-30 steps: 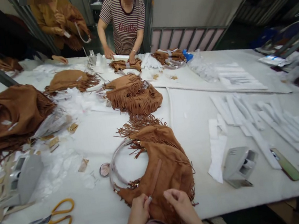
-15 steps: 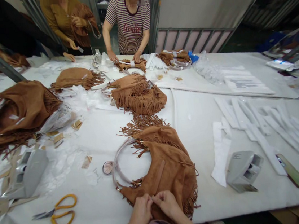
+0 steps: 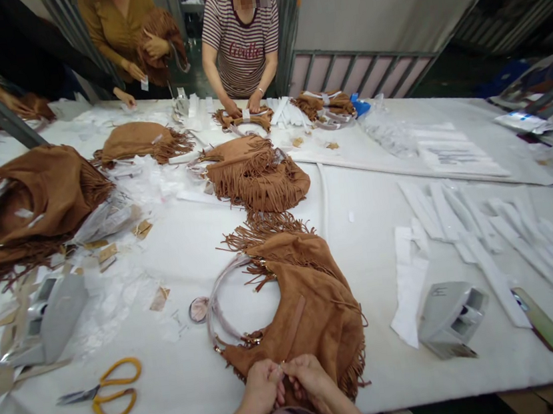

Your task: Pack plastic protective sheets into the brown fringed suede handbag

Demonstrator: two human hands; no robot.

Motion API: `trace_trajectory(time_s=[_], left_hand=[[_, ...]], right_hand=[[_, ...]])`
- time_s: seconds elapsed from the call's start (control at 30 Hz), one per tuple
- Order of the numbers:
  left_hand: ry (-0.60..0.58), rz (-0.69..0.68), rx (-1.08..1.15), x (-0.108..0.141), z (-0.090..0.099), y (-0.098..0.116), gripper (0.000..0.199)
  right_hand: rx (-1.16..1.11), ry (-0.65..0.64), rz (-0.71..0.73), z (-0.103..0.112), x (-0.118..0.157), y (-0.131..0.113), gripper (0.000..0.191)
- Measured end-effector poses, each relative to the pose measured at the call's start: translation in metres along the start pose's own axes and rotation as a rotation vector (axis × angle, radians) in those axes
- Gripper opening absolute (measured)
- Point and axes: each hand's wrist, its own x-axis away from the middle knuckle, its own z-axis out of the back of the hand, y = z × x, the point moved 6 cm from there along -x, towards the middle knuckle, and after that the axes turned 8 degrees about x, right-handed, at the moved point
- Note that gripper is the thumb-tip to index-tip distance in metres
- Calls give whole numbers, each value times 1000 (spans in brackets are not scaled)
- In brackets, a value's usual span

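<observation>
A brown fringed handbag (image 3: pixel 313 303) lies on its side on the white table in front of me. Its wrapped handle (image 3: pixel 216 302) curves out to the left, and a zip strip (image 3: pixel 296 319) runs across its body. Over the bag's near edge, my left hand (image 3: pixel 264 384) and my right hand (image 3: pixel 305 377) meet with fingertips pinched together. What sits between the fingertips is too small to make out; it may be part of the bag. Left of the bag lie scissors with yellow handles (image 3: pixel 115 390).
Grey tape dispensers (image 3: pixel 454 319) (image 3: pixel 61 321) stand right and left. White paper strips (image 3: pixel 485 262) and a green phone-like object (image 3: pixel 542 319) lie at right. More fringed bags (image 3: pixel 257 176) lie beyond and at left (image 3: pixel 48 195). Across the table, a person in a striped shirt (image 3: pixel 241 43) handles another bag.
My hands stay pinched at nearly the same spot on the bag. Across the table, the striped-shirt person's hands shift slightly, and a co-worker's hand with a small white tag moves a little.
</observation>
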Motion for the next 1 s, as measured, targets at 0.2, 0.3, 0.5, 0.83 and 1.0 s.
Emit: trace_trajectory(time_s=[0.2,0.3,0.5,0.83,1.0], left_hand=[[68,-73,-86,10,10,20,23],[27,-237,-200,14,13,36,14],[43,-29,-71,0,10,9,22],[-57,232,16,-13,7,-10,50],[-80,236,97,-9,4,-7,43]], right_hand=[[-93,25,1,-3,-6,6,27],[-106,29,-9,-3,-7,9,27],[-91,2,14,-2,-7,6,30],[-50,-91,33,5,-3,0,13],[-43,-37,19,5,-5,4,11]])
